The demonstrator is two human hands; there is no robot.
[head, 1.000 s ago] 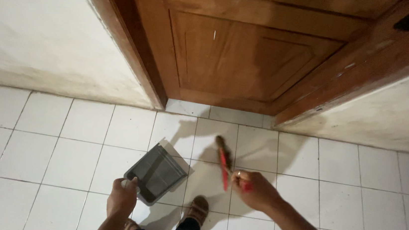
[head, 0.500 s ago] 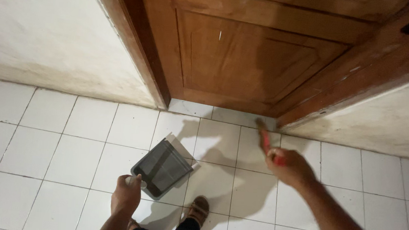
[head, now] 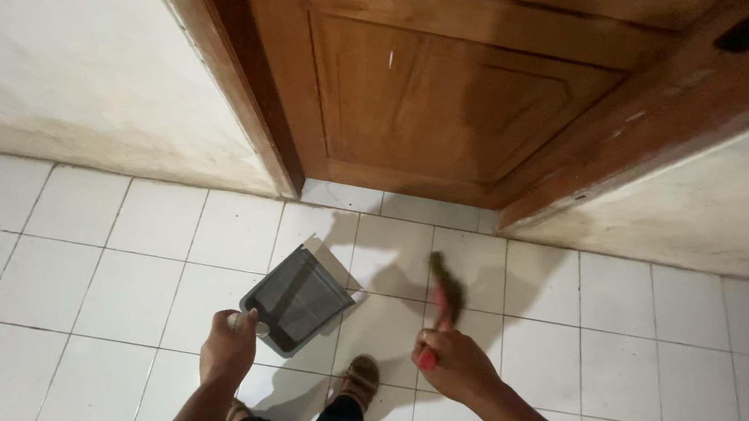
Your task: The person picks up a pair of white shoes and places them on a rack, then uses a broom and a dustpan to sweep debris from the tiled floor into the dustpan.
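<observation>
The left hand grips a dark dustpan resting on the white tiled floor before the wooden door; the right hand is clenched on a red-handled brush. Sweeping well likely means keeping the pan's lip flat against the tiles and using short strokes toward it. One dustpan, one brush, one door.

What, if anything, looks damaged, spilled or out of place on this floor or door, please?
Nothing stands out. The left hand holds a dark dustpan on the white tiles, the right hand a red brush, blurred. The wooden door shows only a small pale mark.
</observation>
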